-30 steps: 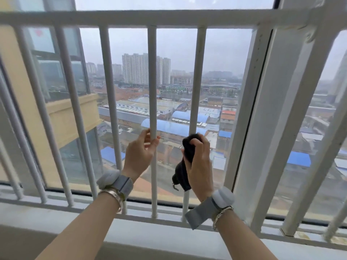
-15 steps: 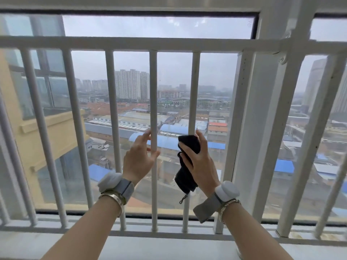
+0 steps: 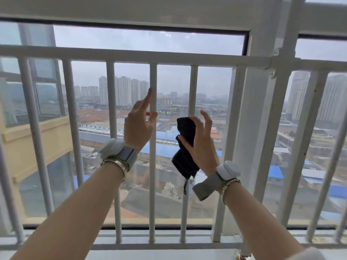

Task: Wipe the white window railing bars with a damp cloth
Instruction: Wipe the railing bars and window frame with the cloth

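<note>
Both hands are raised: left hand (image 3: 138, 126) is spread, fingertips at one bar (image 3: 153, 166) — right hand (image 3: 201, 141) pinches the dark cloth (image 3: 185, 147) against the next bar (image 3: 193, 87); full-length wrapped strokes are best used.

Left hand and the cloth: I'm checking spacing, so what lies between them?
In the head view, one white railing bar stands between the left hand and the dark cloth held by the right hand.
</note>
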The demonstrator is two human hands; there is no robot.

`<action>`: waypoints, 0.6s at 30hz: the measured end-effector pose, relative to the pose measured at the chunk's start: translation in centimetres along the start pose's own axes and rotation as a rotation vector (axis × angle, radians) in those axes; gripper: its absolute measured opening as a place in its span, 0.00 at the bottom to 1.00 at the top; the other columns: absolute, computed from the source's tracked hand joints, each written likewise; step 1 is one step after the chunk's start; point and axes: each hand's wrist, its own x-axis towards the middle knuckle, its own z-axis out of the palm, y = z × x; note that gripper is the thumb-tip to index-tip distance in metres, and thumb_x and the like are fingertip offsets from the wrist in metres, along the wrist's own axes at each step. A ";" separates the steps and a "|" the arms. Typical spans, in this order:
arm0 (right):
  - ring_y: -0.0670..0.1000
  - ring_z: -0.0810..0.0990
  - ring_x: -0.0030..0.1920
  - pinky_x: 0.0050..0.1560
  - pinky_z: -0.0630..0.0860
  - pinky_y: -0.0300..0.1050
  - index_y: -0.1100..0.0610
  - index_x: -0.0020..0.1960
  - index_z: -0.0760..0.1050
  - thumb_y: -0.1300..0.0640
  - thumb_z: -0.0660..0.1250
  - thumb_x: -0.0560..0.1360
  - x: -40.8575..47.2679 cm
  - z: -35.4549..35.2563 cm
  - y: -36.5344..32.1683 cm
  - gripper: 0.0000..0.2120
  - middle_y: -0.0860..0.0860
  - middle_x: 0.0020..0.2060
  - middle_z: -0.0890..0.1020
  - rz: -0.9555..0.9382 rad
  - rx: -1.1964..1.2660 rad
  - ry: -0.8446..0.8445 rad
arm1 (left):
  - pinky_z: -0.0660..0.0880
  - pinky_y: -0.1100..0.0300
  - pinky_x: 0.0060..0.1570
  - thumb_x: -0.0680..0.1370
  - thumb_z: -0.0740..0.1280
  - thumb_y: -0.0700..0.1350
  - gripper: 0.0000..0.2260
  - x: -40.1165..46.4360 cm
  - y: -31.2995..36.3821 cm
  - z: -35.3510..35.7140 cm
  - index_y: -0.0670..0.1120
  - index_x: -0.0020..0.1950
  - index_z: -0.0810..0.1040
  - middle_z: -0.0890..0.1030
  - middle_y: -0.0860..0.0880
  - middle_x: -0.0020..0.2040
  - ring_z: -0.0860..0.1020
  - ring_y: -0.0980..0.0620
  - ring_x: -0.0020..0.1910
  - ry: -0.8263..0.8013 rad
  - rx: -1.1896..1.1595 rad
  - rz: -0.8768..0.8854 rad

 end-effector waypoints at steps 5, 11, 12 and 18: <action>0.55 0.79 0.49 0.49 0.78 0.44 0.61 0.56 0.76 0.57 0.71 0.73 2.3 -1.2 0.4 0.14 0.54 0.57 0.66 -0.104 -0.093 0.072 | 0.79 0.56 0.41 0.75 0.67 0.38 0.30 0.0 -0.1 0.2 0.47 0.74 0.59 0.77 0.41 0.59 0.81 0.47 0.45 -0.003 0.010 -0.006; 0.54 0.73 0.52 0.48 0.76 0.44 0.59 0.53 0.79 0.57 0.70 0.74 8.0 -3.4 0.1 0.09 0.54 0.47 0.80 -0.324 -0.257 0.365 | 0.75 0.62 0.41 0.75 0.68 0.39 0.29 0.1 -0.1 0.0 0.47 0.73 0.60 0.78 0.42 0.58 0.81 0.48 0.42 0.010 0.023 0.009; 0.53 0.72 0.52 0.49 0.74 0.45 0.58 0.51 0.79 0.56 0.70 0.73 9.3 -3.8 -0.1 0.08 0.52 0.47 0.81 -0.334 -0.292 0.432 | 0.74 0.62 0.41 0.75 0.68 0.39 0.29 -0.1 -0.1 0.2 0.47 0.73 0.61 0.78 0.42 0.58 0.81 0.48 0.42 0.010 0.024 0.012; 0.55 0.74 0.50 0.43 0.75 0.41 0.57 0.52 0.80 0.55 0.68 0.74 13.4 -3.5 -0.6 0.08 0.53 0.50 0.79 -0.237 -0.252 0.399 | 0.75 0.62 0.39 0.75 0.69 0.39 0.28 0.0 -0.2 -0.1 0.47 0.72 0.63 0.79 0.42 0.58 0.81 0.48 0.41 0.023 0.011 0.025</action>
